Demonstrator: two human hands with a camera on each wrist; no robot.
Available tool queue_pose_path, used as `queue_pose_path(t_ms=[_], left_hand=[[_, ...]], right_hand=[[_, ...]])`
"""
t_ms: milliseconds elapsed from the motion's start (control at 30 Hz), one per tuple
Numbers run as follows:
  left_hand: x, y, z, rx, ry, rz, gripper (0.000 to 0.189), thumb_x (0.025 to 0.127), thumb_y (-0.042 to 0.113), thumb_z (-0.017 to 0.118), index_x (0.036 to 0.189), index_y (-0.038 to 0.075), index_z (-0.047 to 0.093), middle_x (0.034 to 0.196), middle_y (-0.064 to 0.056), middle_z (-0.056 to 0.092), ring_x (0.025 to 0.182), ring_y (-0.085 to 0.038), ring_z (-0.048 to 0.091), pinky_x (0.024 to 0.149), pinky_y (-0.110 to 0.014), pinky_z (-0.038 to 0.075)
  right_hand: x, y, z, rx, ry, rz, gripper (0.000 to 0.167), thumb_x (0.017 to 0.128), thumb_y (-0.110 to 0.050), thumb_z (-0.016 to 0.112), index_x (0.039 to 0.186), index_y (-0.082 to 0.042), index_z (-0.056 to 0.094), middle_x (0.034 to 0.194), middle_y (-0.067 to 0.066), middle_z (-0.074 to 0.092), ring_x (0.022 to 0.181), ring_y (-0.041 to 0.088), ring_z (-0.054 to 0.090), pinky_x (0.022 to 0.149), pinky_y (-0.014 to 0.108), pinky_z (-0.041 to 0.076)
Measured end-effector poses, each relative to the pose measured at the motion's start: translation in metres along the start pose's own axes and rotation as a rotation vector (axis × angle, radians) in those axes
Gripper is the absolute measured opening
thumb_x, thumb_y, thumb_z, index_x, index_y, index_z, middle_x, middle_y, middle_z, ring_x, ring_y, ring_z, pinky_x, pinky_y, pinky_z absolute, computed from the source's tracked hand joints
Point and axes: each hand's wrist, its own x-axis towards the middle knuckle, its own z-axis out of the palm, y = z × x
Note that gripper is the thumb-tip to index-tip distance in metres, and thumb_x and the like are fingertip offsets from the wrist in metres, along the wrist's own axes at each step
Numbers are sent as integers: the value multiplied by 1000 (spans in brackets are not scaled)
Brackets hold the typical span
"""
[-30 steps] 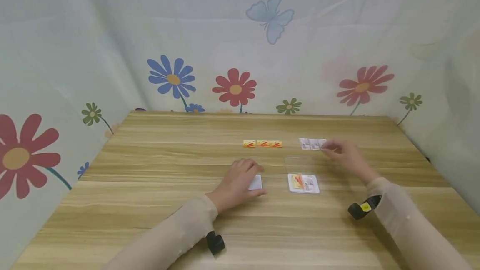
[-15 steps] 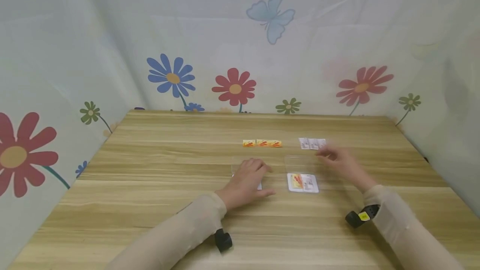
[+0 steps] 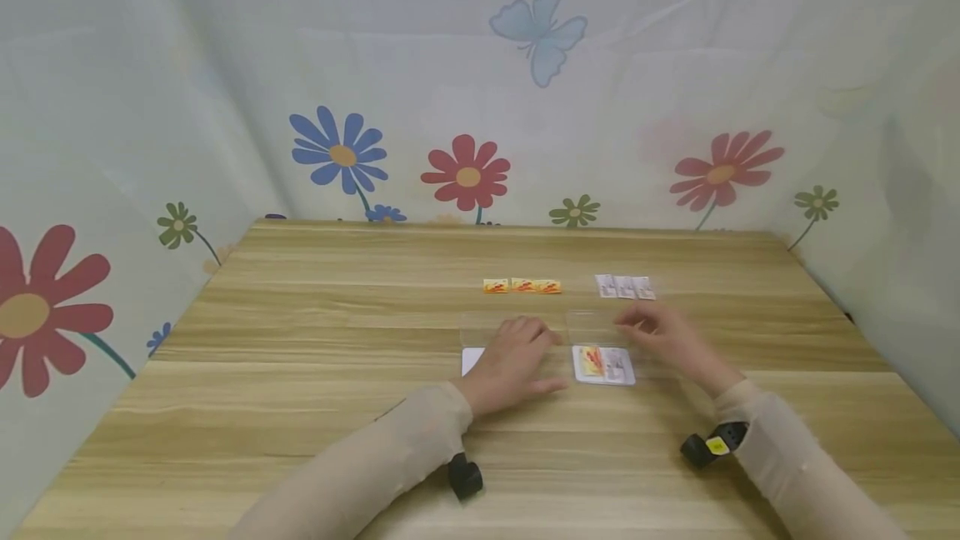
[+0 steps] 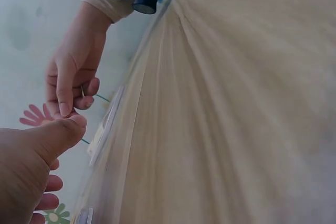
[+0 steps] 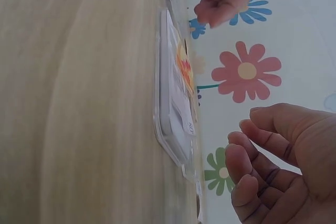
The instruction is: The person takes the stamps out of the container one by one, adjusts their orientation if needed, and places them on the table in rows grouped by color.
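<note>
My left hand (image 3: 517, 365) reaches over the left of two small flat clear cases, its fingers relaxed and nothing held. It hides most of that case's white tray (image 3: 471, 357). Fingers loosely bent, my right hand (image 3: 671, 344) hovers at the right edge of the other case's raised clear lid (image 3: 588, 325). No object shows between its thumb and fingertips in the right wrist view. In that right case (image 5: 166, 93), a yellow-orange packet (image 3: 591, 362) lies beside a whitish printed packet (image 3: 614, 367).
Behind the cases, three yellow-orange packets (image 3: 522, 285) lie in a row on the wood-grain table (image 3: 337, 332). Three whitish packets (image 3: 625, 287) are lined up to their right. A flower-printed cloth (image 3: 615, 123) hangs along the table's back edge.
My right hand has drawn away from the whitish packets, leftward and nearer to me. My left hand has slid right, uncovering the left side of its case and the clear lid.
</note>
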Motion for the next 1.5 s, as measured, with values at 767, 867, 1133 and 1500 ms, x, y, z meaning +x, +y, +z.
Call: queue_pose_path(t_ms=[767,867,1133,1500], left_hand=[[17,7,11,-14,-34,-20,54,83,54,66,120,15,59,114,2,58,112,-16,51,104,-33,39],[18,6,13,-17,-31,-25,54,83,54,67,119,14,60,113,2,58,111,-15,52,104,-33,39],[21,7,21,-6,-46,-54,56,82,56,66,119,14,61,113,1,58,111,-16,52,104,-33,39],[20,12,24,10,-67,-95,58,82,57,65,121,15,61,116,1,59,114,-17,52,104,-35,41]], right_hand=[[0,-11,21,18,-14,-36,13,87,-9,66,100,-5,68,99,9,69,84,16,59,72,25,48],[0,-11,23,19,-13,-46,13,87,-9,66,100,-6,68,100,9,69,84,15,60,73,25,48],[1,-12,28,27,-9,-63,14,86,-8,67,99,-4,69,99,10,70,80,13,60,72,23,48],[0,-14,35,29,-8,-76,14,85,-10,70,98,-5,70,99,11,69,77,10,58,68,21,46]])
